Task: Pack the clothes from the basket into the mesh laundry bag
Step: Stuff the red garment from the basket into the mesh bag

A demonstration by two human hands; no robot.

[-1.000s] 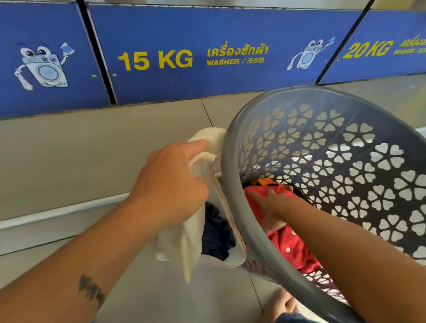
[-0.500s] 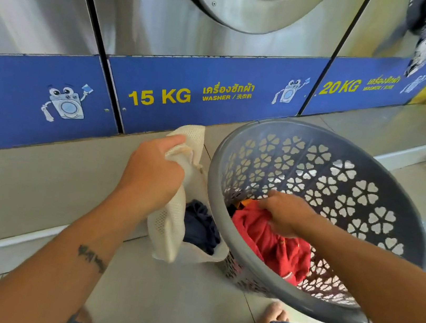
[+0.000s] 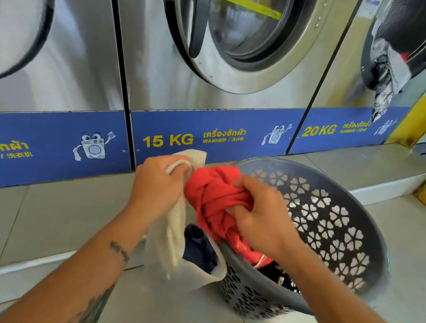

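While left hand (image 3: 156, 189) grips mesh bag (image 3: 171, 235) | right hand (image 3: 261, 218) clutches red garment (image 3: 215, 195) above basket (image 3: 378, 230)

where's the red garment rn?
Head view, centre: red garment bunched in the right hand, lifted over the grey basket rim, beside the mesh laundry bag.

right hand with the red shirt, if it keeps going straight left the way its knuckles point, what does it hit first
Most likely the left hand gripping the mesh bag rim. The right hand and red shirt are almost against it already, though depth is hard to judge.
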